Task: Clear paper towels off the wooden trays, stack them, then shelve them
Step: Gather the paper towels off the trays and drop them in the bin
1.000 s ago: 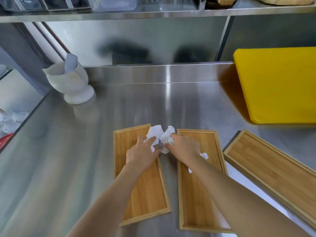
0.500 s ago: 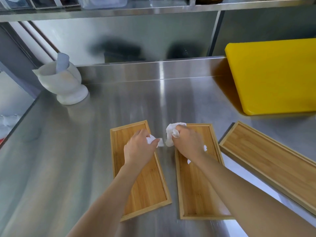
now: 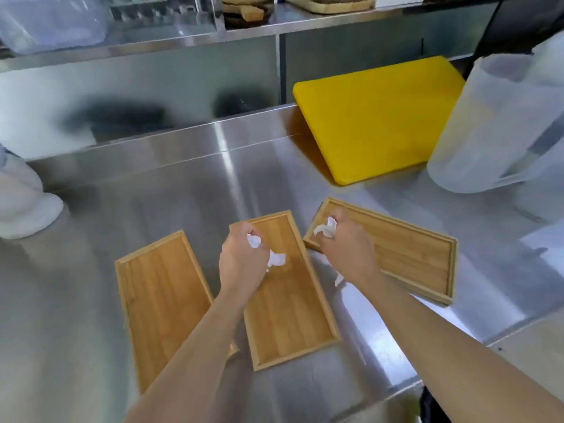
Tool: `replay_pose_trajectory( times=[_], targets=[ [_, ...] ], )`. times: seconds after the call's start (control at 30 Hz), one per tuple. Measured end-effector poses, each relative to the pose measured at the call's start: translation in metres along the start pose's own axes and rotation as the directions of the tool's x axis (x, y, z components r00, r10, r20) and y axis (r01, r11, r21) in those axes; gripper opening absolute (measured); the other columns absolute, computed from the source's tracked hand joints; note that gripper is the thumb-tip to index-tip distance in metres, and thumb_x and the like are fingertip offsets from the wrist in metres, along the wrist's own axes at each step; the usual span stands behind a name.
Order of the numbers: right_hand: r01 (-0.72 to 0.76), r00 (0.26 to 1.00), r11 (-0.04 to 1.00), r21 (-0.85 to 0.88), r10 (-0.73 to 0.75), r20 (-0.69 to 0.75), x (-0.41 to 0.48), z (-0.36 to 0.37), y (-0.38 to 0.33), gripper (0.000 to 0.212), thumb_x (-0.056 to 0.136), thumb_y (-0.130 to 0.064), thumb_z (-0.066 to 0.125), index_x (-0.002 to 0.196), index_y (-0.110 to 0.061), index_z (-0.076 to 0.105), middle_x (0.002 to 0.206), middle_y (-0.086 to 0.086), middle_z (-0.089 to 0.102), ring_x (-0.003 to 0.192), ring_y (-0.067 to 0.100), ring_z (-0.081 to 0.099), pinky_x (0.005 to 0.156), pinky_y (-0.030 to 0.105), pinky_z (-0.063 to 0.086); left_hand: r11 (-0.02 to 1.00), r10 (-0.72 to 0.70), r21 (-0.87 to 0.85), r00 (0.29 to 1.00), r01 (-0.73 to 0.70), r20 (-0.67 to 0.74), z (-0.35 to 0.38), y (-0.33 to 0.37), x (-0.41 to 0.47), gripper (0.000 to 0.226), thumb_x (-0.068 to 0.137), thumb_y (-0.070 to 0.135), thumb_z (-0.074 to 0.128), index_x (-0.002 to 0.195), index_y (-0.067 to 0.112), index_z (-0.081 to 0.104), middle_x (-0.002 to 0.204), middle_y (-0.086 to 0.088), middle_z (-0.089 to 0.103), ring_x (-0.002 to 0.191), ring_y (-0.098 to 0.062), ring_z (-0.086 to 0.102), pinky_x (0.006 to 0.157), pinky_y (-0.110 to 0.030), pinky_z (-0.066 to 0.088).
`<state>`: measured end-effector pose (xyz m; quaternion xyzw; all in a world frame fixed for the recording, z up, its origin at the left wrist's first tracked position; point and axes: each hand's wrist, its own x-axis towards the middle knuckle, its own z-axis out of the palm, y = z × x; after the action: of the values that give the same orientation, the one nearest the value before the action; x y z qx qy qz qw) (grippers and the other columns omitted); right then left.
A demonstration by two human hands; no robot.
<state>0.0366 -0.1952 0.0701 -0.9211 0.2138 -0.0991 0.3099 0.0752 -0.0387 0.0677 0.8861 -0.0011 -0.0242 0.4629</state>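
Observation:
Three shallow wooden trays lie side by side on the steel counter: a left tray, a middle tray and a right tray turned at an angle. My left hand hovers over the middle tray's far end, closed on a crumpled white paper towel that sticks out of the fist. My right hand is over the near-left corner of the right tray, closed on another crumpled paper towel. All three tray floors that I can see are bare.
A yellow cutting board leans at the back right. A translucent plastic pitcher stands at the far right. A white mortar sits at the left edge. A steel shelf with containers runs overhead. The counter edge is near right.
The view has swung right, bringing the pitcher in. Both hands moved right, apart from each other: the left from the left tray to the middle tray, the right to the right tray, each keeping its towel.

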Motion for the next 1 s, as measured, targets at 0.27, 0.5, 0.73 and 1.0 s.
replay_pose_trajectory(
  times=[0.27, 0.5, 0.73, 1.0],
  targets=[
    [-0.138, 0.975, 0.967, 0.216, 0.171, -0.144, -0.027, -0.084, 0.111, 0.015, 0.086, -0.017, 0.050, 0.101, -0.014, 0.047, 0.076, 0.011, 0.063, 0.074, 0.035, 0.065, 0.069, 0.039, 0.051, 0.989, 0.145, 0.004, 0.958, -0.151, 0.249, 0.091, 0.059, -0.058, 0.011, 0.086, 0.027, 0.059, 0.087, 0.016, 0.056, 0.075, 0.013, 0.047, 0.083, -0.022, 0.052, 0.070, -0.035, 0.044],
    [-0.248, 0.910, 0.913, 0.323, 0.334, -0.244, -0.076, -0.150, 0.232, 0.017, 0.089, -0.015, 0.046, 0.106, -0.011, 0.051, 0.082, 0.007, 0.056, 0.079, 0.032, 0.056, 0.073, 0.037, 0.046, 0.969, 0.233, -0.023, 0.880, -0.246, 0.415, 0.195, 0.103, -0.145, 0.017, 0.085, 0.029, 0.062, 0.074, 0.020, 0.052, 0.075, 0.007, 0.053, 0.081, -0.020, 0.048, 0.066, -0.029, 0.034],
    [-0.279, 0.862, 0.753, 0.596, 0.470, -0.190, -0.153, -0.196, 0.355, 0.020, 0.081, -0.010, 0.048, 0.097, -0.021, 0.050, 0.081, -0.006, 0.051, 0.074, 0.015, 0.048, 0.058, 0.010, 0.041, 0.977, 0.210, -0.106, 0.718, -0.187, 0.664, 0.302, 0.121, -0.236, 0.033, 0.061, 0.020, 0.053, 0.091, 0.018, 0.041, 0.096, 0.000, 0.039, 0.078, -0.014, 0.042, 0.061, -0.015, 0.036],
    [-0.502, 0.789, 0.732, 0.461, 0.605, -0.102, -0.224, -0.161, 0.479, 0.038, 0.082, 0.011, 0.036, 0.112, -0.010, 0.046, 0.108, 0.000, 0.034, 0.092, 0.012, 0.040, 0.067, 0.011, 0.033, 0.980, 0.091, 0.041, 0.625, -0.194, 0.775, 0.410, 0.067, -0.296, 0.038, 0.082, -0.003, 0.050, 0.080, 0.029, 0.029, 0.105, -0.005, 0.032, 0.086, -0.018, 0.038, 0.057, -0.018, 0.035]
  ],
)
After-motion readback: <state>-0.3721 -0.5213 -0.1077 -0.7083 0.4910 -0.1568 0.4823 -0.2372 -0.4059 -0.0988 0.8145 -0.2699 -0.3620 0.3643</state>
